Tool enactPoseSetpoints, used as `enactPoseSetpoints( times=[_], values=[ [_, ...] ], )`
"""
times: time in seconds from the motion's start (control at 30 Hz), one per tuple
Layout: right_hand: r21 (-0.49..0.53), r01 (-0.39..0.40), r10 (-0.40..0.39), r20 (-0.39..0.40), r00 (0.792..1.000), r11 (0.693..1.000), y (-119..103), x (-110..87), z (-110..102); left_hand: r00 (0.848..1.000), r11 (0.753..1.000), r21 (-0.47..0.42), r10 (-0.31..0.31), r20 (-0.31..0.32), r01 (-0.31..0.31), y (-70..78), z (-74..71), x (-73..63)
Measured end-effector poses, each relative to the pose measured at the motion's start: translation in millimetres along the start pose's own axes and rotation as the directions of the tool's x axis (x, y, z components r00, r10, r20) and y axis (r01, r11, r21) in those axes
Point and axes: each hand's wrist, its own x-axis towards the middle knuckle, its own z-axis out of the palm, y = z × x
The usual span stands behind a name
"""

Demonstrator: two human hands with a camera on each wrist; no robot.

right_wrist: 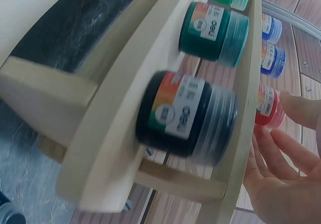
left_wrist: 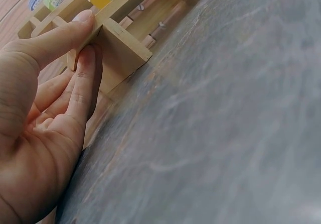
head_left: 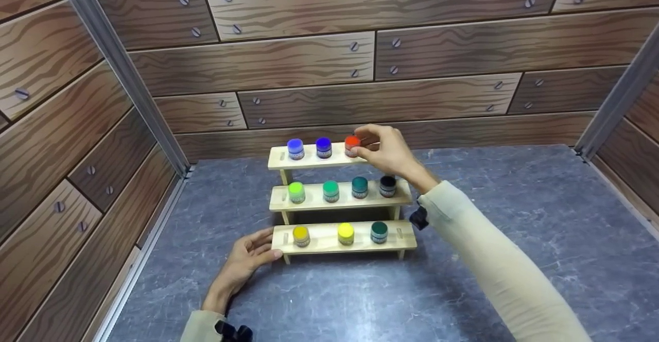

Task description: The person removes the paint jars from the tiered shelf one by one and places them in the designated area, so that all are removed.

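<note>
My right hand (head_left: 385,149) is at the right part of the top step, holding a red paint jar (head_left: 352,145) between thumb and fingers. In the right wrist view the thumb lies against the lid of that jar (right_wrist: 269,107), fingertips on its other side. My left hand (head_left: 245,260) grips the left end of the lowest step of a wooden display stand (head_left: 324,250). In the left wrist view its thumb is on the edge of the step and its fingers are below. Left of the red jar stand a dark blue jar (head_left: 323,148) and a lighter blue jar (head_left: 295,149).
On the middle step are light green (head_left: 296,192), green (head_left: 331,191), teal (head_left: 360,187) and black (head_left: 387,186) jars. The lowest step bears ochre (head_left: 301,236), yellow (head_left: 346,234) and dark green (head_left: 379,232) jars. A wood-patterned wall (head_left: 309,64) rises behind the grey table (head_left: 494,198).
</note>
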Motion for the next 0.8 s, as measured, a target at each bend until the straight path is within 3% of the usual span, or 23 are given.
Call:
enactPoseSetpoints(
  times=[0.4, 0.8],
  values=[
    [-0.033, -0.009, 0.008, -0.045, 0.999, 0.999, -4.6, -0.6, 6.2, 1.000, 1.000, 0.004, 0.009, 0.003, -0.009, 0.7, 1.0, 0.2],
    [0.002, -0.050, 0.050, -0.079, 0.996, 0.999, -0.2, -12.2, -21.5, 1.000, 1.000, 0.002, -0.002, -0.003, 0.002, -0.3, 0.3, 0.0]
  ],
)
